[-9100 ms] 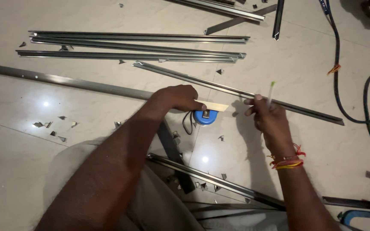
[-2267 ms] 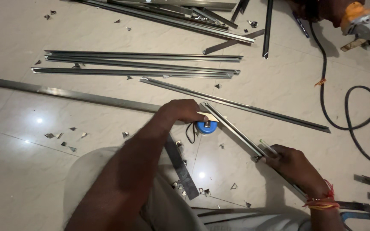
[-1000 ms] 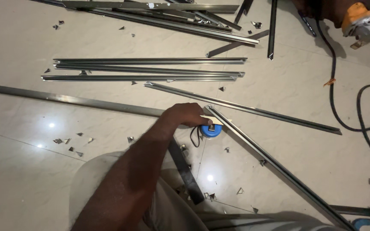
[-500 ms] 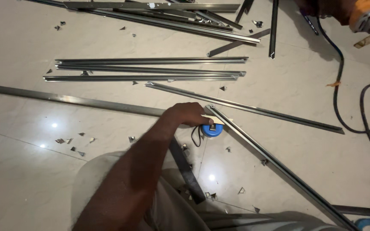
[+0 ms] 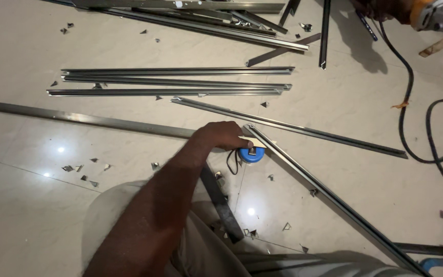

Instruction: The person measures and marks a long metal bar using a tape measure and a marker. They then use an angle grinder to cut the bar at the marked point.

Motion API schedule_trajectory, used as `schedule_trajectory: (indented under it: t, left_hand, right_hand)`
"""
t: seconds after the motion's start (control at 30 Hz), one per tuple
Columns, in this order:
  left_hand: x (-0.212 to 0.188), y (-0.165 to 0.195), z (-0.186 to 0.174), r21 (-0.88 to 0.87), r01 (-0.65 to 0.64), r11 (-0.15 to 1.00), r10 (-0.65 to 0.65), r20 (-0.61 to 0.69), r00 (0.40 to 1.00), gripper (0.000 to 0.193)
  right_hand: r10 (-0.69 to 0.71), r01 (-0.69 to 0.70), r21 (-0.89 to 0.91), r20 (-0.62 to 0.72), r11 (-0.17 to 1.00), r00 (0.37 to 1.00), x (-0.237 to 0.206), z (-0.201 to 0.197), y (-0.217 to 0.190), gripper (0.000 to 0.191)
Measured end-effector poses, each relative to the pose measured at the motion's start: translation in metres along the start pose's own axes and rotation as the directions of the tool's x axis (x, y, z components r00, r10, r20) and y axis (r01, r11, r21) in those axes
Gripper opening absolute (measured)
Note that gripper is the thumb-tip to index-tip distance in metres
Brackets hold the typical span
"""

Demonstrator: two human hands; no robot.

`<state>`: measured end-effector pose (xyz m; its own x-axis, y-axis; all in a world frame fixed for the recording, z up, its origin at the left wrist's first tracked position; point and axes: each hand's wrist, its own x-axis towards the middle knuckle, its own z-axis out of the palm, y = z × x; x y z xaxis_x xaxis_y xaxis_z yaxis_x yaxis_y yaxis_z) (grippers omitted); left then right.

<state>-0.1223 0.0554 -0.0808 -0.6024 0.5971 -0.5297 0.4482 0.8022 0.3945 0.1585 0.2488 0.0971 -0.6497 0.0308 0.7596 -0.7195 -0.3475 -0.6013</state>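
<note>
Your left hand (image 5: 224,136) rests palm down on the pale glossy tiled floor (image 5: 37,215), its fingers curled over the near end of a long grey metal channel strip (image 5: 329,197) and pinning it to the floor; a small pale strip shows just under the fingertips, and you cannot tell what it is. That channel runs from your hand diagonally toward the lower right edge of the view. Just beside your fingers, touching the channel's side, lies a round blue tape measure (image 5: 251,154) with a thin black loop cord. Your right hand is out of view. A second long metal strip (image 5: 293,128) lies beyond your hand, slanting to the right, and a bundle of three parallel metal strips (image 5: 175,82) lies farther up. Small metal offcuts (image 5: 85,172) are scattered on the tiles to your left. A black power cable (image 5: 426,133) curls at the right edge, leading up to an orange and grey angle grinder (image 5: 437,14) at the top right corner.
</note>
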Motion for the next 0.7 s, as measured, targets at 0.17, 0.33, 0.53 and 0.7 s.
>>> schedule_trajectory:
  t: [0.17, 0.33, 0.53, 0.7]
  left_hand:
    - [0.001, -0.001, 0.001, 0.008, -0.002, 1.000, 0.002, 0.004, 1.000, 0.064]
    - [0.004, -0.003, 0.004, 0.001, -0.036, 0.999, 0.036, -0.030, 0.999, 0.061]
    - [0.009, -0.011, 0.008, -0.029, -0.117, 0.993, 0.114, -0.074, 0.991, 0.064]
    - [0.007, -0.012, 0.006, -0.082, -0.064, 0.995, 0.060, -0.055, 0.997, 0.063]
  right_hand:
    - [0.045, -0.045, -0.087, 0.002, 0.995, 0.999, 0.013, -0.016, 0.005, 0.031]
    - [0.326, -0.453, -0.607, -0.315, 0.653, 0.891, 0.031, -0.029, 0.021, 0.032]
    - [0.469, -0.403, -0.869, -0.495, -0.288, 0.732, 0.004, -0.152, 0.142, 0.037]
    - [0.526, -0.289, -0.907, -0.415, -0.308, 0.743, -0.041, -0.221, 0.183, 0.033]
